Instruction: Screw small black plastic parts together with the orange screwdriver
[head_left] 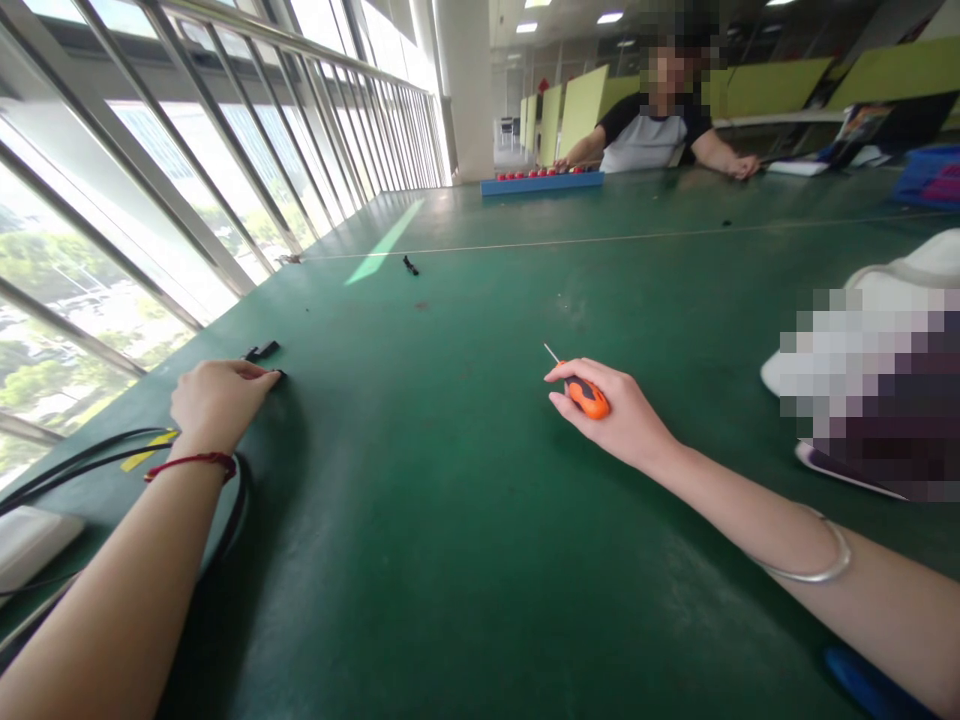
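Observation:
An orange and black screwdriver (587,396) lies in my right hand (611,405), its thin shaft pointing up and to the left, with my thumb and fingers around the handle. At the left of the green table (450,480), my left hand (221,395) has its fingertips pinched at a small black piece (280,375), mostly hidden by the fingers. Just beyond that hand lies a black part (262,351). Farther back on the table rests another small black object (410,265).
Black cables (90,445) and a white box (34,545) are at the lower left beside a metal railing (300,50). A blue rack with red pieces (541,184) stands at the far edge, near a seated person (649,135). A white item (817,350) lies at right.

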